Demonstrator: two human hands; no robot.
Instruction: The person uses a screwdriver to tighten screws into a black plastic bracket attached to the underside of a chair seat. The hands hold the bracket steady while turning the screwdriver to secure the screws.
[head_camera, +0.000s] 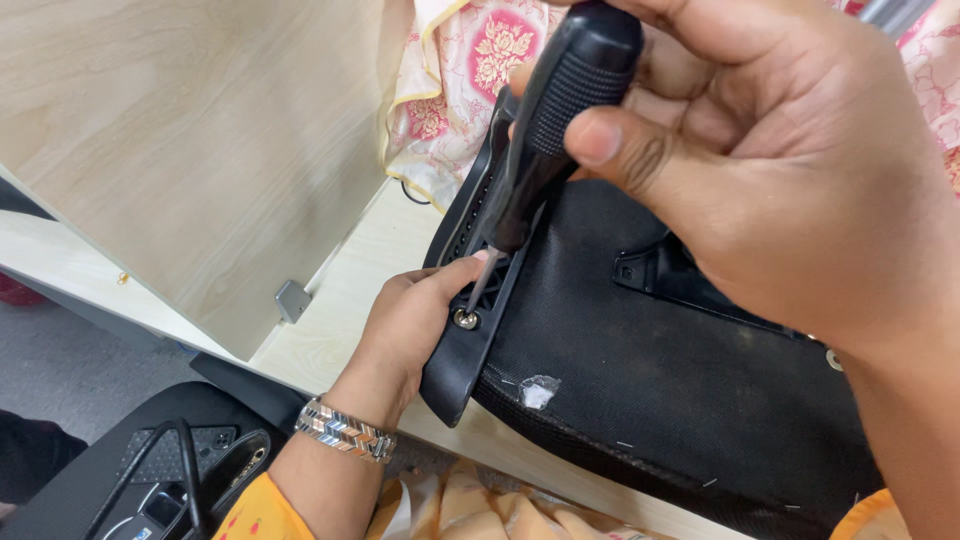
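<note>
Screwdriver (545, 130) tip on screw (465, 319)

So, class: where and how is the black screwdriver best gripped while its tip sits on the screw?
Grip the screwdriver by its ribbed black handle, coming from above and the right as the right hand does. The shaft slants down to the screw, leaving only the handle free.

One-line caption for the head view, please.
Right hand drives a black-handled screwdriver into a screw on a black chair part, steadied by the left hand.
</note>
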